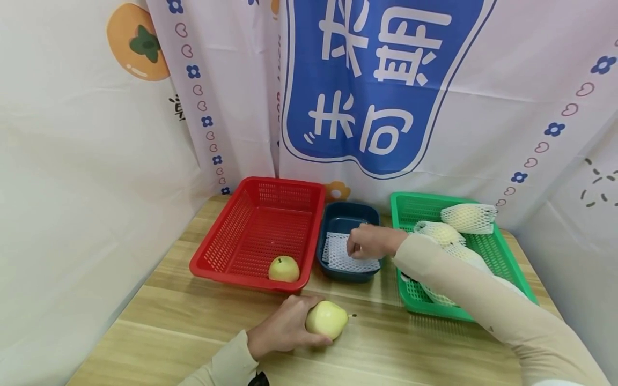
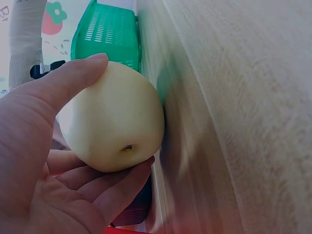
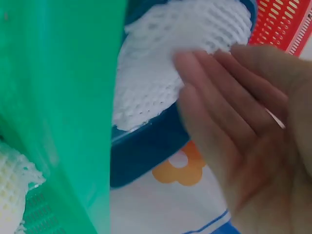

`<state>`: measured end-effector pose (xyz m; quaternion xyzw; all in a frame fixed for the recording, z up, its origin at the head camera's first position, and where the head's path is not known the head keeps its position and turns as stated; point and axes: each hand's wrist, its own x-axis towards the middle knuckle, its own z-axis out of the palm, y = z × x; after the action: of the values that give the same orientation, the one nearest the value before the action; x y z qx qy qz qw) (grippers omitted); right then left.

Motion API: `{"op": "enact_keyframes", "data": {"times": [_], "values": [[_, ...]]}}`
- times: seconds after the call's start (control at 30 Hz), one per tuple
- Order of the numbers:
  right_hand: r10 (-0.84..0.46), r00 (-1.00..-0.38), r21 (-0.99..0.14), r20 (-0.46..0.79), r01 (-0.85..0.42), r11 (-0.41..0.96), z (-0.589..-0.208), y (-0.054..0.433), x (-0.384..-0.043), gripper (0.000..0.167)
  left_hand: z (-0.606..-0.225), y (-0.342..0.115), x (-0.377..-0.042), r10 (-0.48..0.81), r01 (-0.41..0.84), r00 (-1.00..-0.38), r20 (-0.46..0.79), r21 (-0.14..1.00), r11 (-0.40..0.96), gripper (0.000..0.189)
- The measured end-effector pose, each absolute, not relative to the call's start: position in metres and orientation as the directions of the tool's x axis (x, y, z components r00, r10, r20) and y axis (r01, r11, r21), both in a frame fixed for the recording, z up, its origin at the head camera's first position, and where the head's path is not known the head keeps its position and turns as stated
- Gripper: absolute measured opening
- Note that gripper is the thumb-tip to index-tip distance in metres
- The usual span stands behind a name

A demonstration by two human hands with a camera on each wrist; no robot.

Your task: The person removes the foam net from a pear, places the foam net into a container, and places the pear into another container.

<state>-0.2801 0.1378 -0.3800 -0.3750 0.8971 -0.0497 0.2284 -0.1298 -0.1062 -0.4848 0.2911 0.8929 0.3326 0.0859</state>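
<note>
My left hand (image 1: 289,324) grips a pale yellow pear (image 1: 326,320) close over the table, its stem pointing right. In the left wrist view the thumb lies along one side of the pear (image 2: 117,117) and the fingers support it from the other. My right hand (image 1: 372,241) is over the small dark blue tray (image 1: 350,276), which holds white foam netting (image 1: 338,257). Seen from the right wrist, the fingers (image 3: 214,92) are loosely extended beside the netting (image 3: 156,63), slightly blurred, with nothing between them.
At the left stands a red basket (image 1: 205,268) with one bare pear (image 1: 284,268) in its front corner. A green basket (image 1: 512,257) at the right holds several net-wrapped pears (image 1: 468,217), partly hidden under my right forearm. A printed cloth (image 1: 232,80) hangs behind the table.
</note>
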Motion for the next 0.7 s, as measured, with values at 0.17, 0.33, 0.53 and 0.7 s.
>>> {"op": "enact_keyframes", "data": {"times": [0.17,0.33,0.53,0.7], "values": [[-0.689,-0.498,-0.315,-0.526,-0.639,0.702,-0.387,0.136,-0.277,0.035,-0.484,-0.106,-0.129,0.572,0.451,-0.82,0.022,0.641,0.621,0.076],[-0.723,-0.521,-0.354,-0.454,-0.64,0.682,-0.376,0.145,-0.275,0.035,-0.485,-0.106,-0.129,0.583,0.478,-0.811,0.05,0.63,0.612,0.075],[-0.7,-0.592,-0.333,-0.4,-0.618,0.712,-0.346,0.168,-0.255,0.043,-0.484,-0.105,-0.128,0.605,0.517,-0.795,0.054,0.584,0.626,0.077],[-0.669,-0.654,-0.281,-0.353,-0.608,0.742,-0.339,0.186,-0.225,0.06,-0.48,-0.105,-0.128,0.635,0.552,-0.772,0.025,0.521,0.651,0.084]]}}
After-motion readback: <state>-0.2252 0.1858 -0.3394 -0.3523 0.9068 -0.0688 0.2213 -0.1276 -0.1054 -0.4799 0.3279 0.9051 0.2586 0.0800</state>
